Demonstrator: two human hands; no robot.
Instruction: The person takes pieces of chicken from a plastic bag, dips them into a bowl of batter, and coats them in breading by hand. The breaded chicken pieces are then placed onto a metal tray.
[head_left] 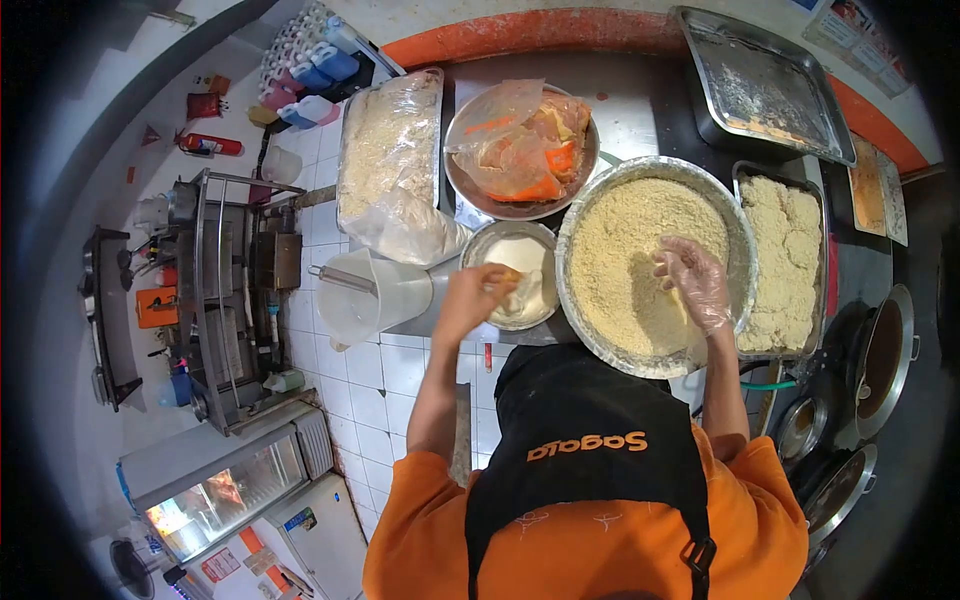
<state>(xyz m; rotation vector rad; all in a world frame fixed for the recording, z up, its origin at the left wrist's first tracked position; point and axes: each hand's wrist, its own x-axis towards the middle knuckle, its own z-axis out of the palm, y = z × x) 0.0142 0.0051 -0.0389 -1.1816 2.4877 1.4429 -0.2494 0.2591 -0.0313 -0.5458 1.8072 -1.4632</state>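
My left hand (482, 292), bare, is over a metal bowl of white batter (510, 250). Its fingers are pinched together at the batter, and what they hold is too small to make out. My right hand (694, 278) wears a clear plastic glove. It hovers above a wide metal basin (575, 310) of pale yellow crumbs (630, 225), its fingers loosely bent and apart, with nothing plainly in them. Behind the batter stands a bowl (455, 170) of raw meat pieces (560, 125), partly covered by a clear plastic bag (500, 125).
To the right lies a tray of crumb-coated pieces (780, 260). A plastic-covered tray (390, 140), a bag of white powder (408, 228) and a clear jug (385, 300) stand left. A deep metal pan (770, 85) is at the back right; large pans (885, 360) sit far right.
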